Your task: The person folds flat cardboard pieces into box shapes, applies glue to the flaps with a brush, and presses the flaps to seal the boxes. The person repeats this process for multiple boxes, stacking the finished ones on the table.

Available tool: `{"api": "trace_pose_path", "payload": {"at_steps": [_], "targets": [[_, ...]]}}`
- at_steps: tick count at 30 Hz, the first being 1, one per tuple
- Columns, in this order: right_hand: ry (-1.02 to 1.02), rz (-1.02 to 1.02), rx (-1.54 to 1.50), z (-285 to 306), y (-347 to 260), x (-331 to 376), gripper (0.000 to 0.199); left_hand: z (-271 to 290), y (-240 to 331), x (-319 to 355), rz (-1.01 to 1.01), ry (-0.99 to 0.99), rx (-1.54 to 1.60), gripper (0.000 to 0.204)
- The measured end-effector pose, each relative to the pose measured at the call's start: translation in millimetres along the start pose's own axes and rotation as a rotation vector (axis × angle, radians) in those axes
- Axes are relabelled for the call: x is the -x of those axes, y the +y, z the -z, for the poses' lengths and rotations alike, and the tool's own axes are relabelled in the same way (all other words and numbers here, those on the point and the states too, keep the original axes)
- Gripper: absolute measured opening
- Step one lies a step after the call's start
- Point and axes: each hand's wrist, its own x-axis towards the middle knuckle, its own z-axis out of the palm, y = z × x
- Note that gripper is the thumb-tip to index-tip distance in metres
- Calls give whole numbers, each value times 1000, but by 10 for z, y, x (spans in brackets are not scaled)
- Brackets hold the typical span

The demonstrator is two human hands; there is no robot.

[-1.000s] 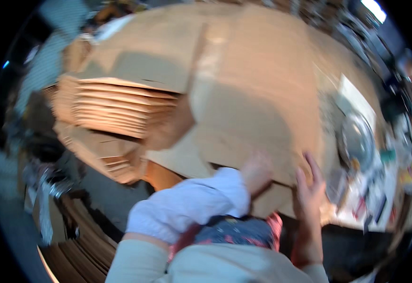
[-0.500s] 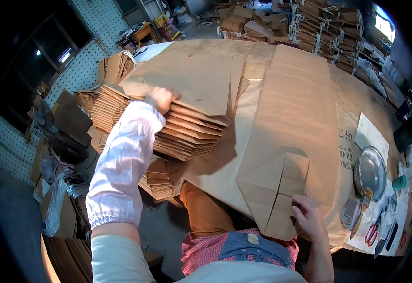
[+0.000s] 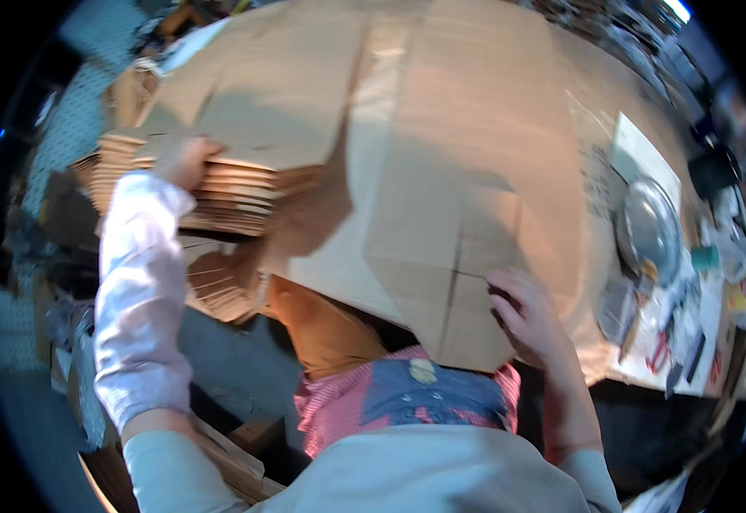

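Brown paper bag (image 3: 484, 128) lies flat on the worktable (image 3: 608, 94), its near end already creased, right hand (image 3: 531, 316) at its edge, left hand (image 3: 186, 161) well apart at a folded stack (image 3: 262, 128), whether either grips, or what remains, I can't tell.

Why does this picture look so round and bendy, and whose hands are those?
There's no robot: these are a person's own bare hands. A wide camera on their head looks down, so straight edges bend. On the table lie a stack of folded brown paper, a big flat brown paper piece, a shiny round dish and red-handled scissors. The left hand is at the stack's edge; blur hides whether it grips. The right hand is by the flat piece's folded end.
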Motion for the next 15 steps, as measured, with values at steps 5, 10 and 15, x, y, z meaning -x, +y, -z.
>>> {"api": "trace_pose_path", "payload": {"at_steps": [5, 10, 15], "targets": [[101, -286, 150, 614, 123, 52, 28, 50, 1390, 293, 28, 66, 582, 33], [85, -223, 442, 416, 738, -222, 34, -750, 3013, -125, -140, 179, 667, 48], [-68, -341, 294, 420, 849, -520, 30, -705, 2836, -642, -33, -260, 924, 38]]}}
